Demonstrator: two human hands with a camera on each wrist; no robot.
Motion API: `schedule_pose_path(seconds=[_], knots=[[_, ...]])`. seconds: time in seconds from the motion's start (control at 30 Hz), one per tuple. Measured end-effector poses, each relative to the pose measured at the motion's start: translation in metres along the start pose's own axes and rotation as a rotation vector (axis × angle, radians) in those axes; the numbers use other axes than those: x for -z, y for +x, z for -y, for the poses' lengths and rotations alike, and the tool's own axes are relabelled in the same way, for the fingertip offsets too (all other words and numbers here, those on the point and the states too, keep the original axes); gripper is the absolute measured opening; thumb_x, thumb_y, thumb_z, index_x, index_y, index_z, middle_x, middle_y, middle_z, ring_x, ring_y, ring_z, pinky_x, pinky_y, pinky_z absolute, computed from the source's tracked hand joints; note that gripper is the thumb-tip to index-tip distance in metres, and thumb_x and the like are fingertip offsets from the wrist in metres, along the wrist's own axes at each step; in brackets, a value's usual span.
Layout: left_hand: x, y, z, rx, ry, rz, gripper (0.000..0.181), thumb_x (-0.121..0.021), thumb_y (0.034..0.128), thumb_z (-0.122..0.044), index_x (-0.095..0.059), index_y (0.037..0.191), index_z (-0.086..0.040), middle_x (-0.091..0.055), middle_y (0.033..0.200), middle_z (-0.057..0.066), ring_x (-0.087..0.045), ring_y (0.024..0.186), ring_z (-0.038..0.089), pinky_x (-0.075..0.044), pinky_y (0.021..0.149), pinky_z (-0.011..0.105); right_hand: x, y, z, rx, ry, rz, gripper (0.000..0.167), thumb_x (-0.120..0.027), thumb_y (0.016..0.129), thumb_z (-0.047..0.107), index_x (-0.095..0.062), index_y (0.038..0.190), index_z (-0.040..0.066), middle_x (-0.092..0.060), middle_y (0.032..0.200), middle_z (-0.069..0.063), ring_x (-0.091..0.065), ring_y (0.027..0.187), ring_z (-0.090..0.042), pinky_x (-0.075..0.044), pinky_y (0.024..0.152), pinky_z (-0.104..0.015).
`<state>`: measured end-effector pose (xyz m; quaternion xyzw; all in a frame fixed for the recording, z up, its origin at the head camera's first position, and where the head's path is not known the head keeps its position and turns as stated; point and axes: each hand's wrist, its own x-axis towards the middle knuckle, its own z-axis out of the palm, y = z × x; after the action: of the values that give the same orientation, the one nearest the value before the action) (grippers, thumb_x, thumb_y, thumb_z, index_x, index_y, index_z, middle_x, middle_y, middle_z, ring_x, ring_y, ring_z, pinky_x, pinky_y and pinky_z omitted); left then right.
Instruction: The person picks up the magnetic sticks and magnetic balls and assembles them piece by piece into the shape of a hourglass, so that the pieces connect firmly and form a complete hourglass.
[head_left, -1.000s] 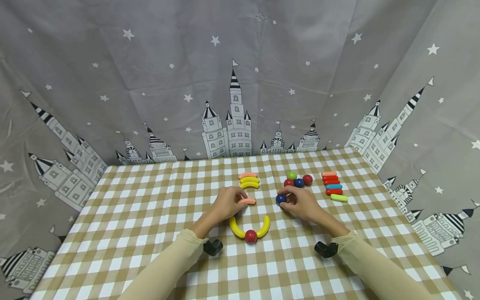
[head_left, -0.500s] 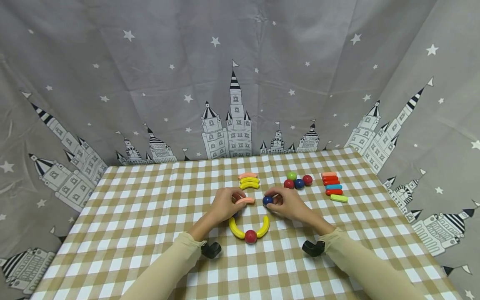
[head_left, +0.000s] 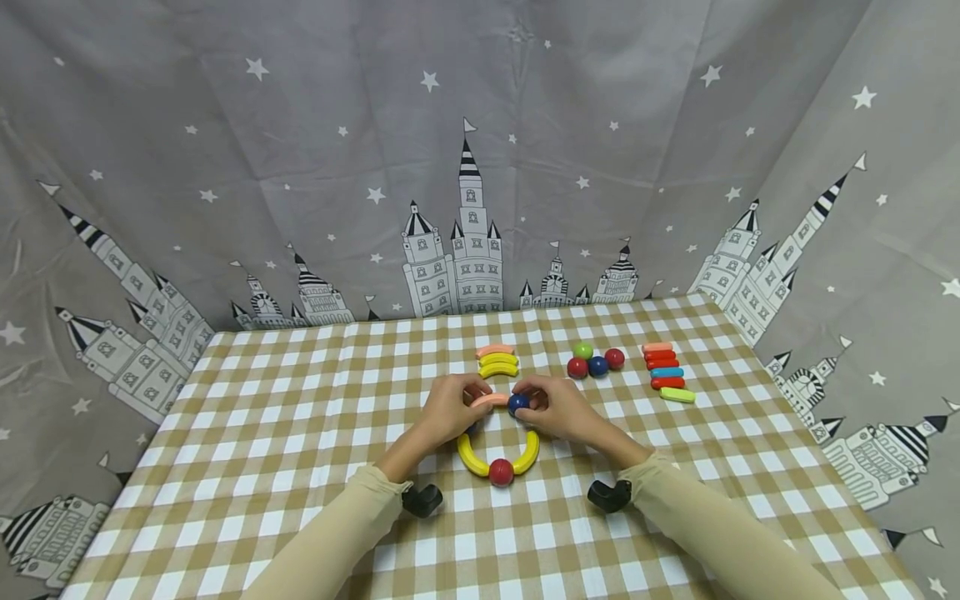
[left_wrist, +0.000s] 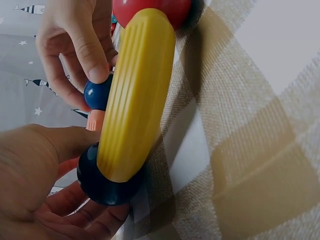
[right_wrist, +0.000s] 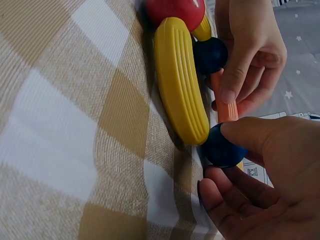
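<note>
"Where is the ball being handled?"

"The dark blue ball (head_left: 518,406) is in the middle of the table, at the far right of a loose ring of toy pieces. The right hand (head_left: 562,407) pinches it between thumb and fingers. It sits at the right end of a curved salmon stick (head_left: 492,399); whether it meets the yellow piece nearer the person, I cannot tell."

"And the other hand?"

"The left hand (head_left: 448,406) pinches the salmon stick, on the ring's far side. Close by its fingers is a second blue ball (left_wrist: 100,187), at the far end of the left yellow arc (head_left: 471,457)."

"What finishes the ring?"

"A right yellow arc (head_left: 528,455) opposite, and at the near side a glossy red ball (head_left: 501,472) between the near ends of both arcs."

"What lies farther off?"

"Just beyond the hands, a salmon bar (head_left: 495,351) with two yellow bars (head_left: 498,360) stacked nearer. To their right is a cluster: a green ball (head_left: 582,352) at the back, two red balls (head_left: 615,359) and another blue ball (head_left: 597,367). Farther right is a column of short sticks (head_left: 667,374) in salmon, red, blue and lime."

"And the setting?"

"A brown-and-white checked cloth (head_left: 285,433), with a grey curtain (head_left: 330,108) behind, printed with castles and stars. Beige sleeves (head_left: 330,533) cover the person's forearms."
</note>
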<state>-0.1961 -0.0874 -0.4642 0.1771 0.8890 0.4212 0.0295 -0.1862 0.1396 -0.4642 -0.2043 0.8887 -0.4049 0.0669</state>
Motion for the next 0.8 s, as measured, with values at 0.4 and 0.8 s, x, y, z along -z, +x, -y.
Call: schedule_pose_path(seconds=[0.4, 0.8], knots=[[0.0005, 0.0021, 0.0015, -0.006, 0.001, 0.047, 0.019, -0.081, 0.0892, -0.011, -0.076, 0.108, -0.006, -0.073, 0.09, 0.003, -0.065, 0.077, 0.011, -0.055, 0.067, 0.026, -0.0012, 0.0001, -0.0007, -0.005, -0.005, 0.0, 0.028, -0.079, 0.09, 0.011, -0.072, 0.117, 0.008, -0.069, 0.096, -0.002, -0.062, 0.082, -0.013, -0.054, 0.075, -0.026], [-0.0005, 0.0042, 0.001, -0.045, 0.026, 0.038, 0.012, -0.079, 0.0901, -0.009, -0.077, 0.102, -0.006, -0.072, 0.086, 0.004, -0.061, 0.071, 0.011, -0.051, 0.062, 0.025, 0.0001, -0.008, -0.0005, -0.02, 0.047, -0.006, 0.041, -0.079, 0.09, 0.01, -0.065, 0.128, 0.007, -0.071, 0.107, -0.008, -0.065, 0.085, -0.014, -0.056, 0.075, -0.026]])
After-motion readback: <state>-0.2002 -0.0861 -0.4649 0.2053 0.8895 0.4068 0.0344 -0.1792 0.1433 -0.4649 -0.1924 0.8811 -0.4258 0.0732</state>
